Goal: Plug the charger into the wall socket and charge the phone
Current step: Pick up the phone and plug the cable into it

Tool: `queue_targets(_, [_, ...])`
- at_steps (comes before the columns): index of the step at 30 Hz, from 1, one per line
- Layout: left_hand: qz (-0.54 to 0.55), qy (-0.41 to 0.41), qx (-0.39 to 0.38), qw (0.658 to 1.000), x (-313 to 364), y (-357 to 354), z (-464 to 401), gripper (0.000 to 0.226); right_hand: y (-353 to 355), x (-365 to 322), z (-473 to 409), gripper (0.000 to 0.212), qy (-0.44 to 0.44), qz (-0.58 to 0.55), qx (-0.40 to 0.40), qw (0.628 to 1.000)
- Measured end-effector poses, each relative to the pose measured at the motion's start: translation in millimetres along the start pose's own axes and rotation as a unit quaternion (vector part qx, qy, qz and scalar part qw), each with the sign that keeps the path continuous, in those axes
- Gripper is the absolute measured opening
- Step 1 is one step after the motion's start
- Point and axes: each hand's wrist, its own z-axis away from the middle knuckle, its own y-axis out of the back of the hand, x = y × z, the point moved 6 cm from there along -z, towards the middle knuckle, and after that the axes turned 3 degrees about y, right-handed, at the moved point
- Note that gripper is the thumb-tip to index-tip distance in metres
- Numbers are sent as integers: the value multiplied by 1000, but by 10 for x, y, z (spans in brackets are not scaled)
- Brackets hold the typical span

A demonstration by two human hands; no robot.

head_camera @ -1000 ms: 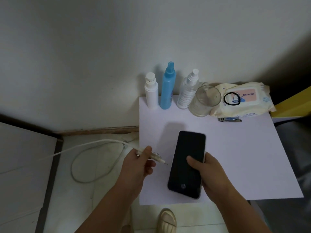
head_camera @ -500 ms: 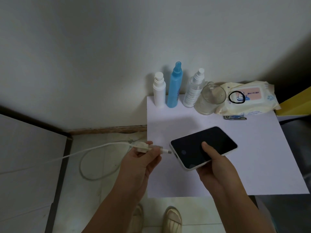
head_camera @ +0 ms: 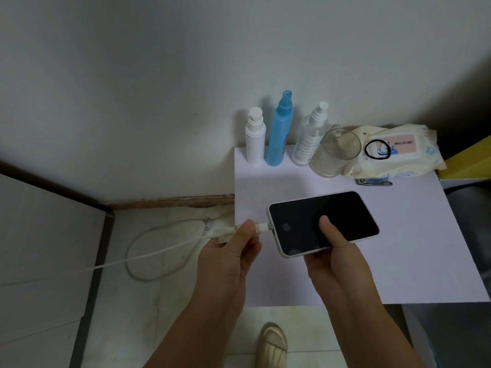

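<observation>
Phone (head_camera: 322,223), flat rectangular slab with glossy black screen and pale rounded casing, held level above white matte tabletop (head_camera: 414,251), long axis running left to right. Fingerprint icon lit near left end of screen. Right hand (head_camera: 336,257) closed around phone from below, thumb pressed on glass. Left hand (head_camera: 229,254) pinched shut on white charger connector (head_camera: 261,227), thumb and forefinger gripping plug body; connector tip touching port on left short edge of phone, depth of seating not discernible. Thin white rubbery charger cable (head_camera: 159,252) trailing left from left hand, lying in loose loop on pale tiled floor (head_camera: 138,301), then running out of frame at left. Wall socket not visible.

Along back edge of tabletop, against plain white wall (head_camera: 159,75): white cylindrical pump bottle (head_camera: 255,140), tall slim blue plastic spray bottle (head_camera: 280,131), clear plastic spray bottle with white nozzle (head_camera: 310,139), clear glass cup (head_camera: 336,152) tilted on side, soft cream wet-wipe pack (head_camera: 393,152) with pink label. Black elastic hair tie (head_camera: 377,150) resting on pack. Small metal nail clipper (head_camera: 374,181) just in front of pack. Beige shoe (head_camera: 272,345) on floor at bottom edge.
</observation>
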Motion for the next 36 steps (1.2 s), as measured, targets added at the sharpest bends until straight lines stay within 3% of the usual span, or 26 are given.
queue_targets(6, [3, -3, 9, 1000, 9, 18, -27, 21, -63, -25, -19, 16, 16, 3, -5, 1000])
queue_targets(16, [10, 11, 41, 999, -40, 34, -48, 26, -145, -54, -48, 15, 36, 7, -40, 999])
queue_targets(20, [17, 11, 44, 999, -22, 50, -69, 22, -189, -74, -47, 41, 46, 37, -54, 997])
queue_targets(23, [36, 18, 39, 998, -22, 49, -64, 20, -218, -80, -57, 45, 48, 40, -65, 996])
queue_targets(31, [27, -26, 65, 997, 47, 41, -31, 26, -194, -8, -72, 34, 25, 24, -47, 998])
queue_targets(36, [-8, -61, 83, 995, 116, 31, -25, 15, -192, 33, -77, 23, -5, -3, -45, 999])
